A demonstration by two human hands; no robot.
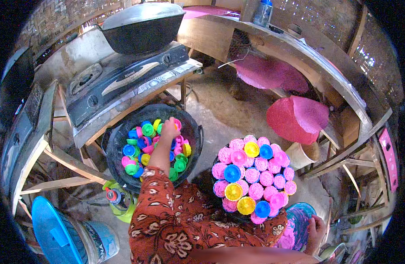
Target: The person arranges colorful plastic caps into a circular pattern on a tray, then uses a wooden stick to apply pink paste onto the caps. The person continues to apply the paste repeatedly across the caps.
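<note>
My left hand (169,129) reaches into a wide black basin (116,169) of small plastic moulds (148,129) in blue, green, pink and yellow. Its fingers close on a pink mould (177,125) at the far right of the heap. Right of the basin stands a round pile of moulds, many topped with pink, stringy rounds (255,191); some show bare yellow (246,205) or blue (232,173) surfaces. My right hand (316,231) is at the lower right, fingers curled at the rim of a teal bowl (301,212) holding pink paste (288,237).
A gas stove (127,81) with a lidded dark pot (143,28) stands far left. Nearer are a yellow-green container (123,207) and a bucket (99,240) beside a blue lid (57,229). Pink round sheets (297,119) hang by the wooden bench at right, above a pale bucket (301,154).
</note>
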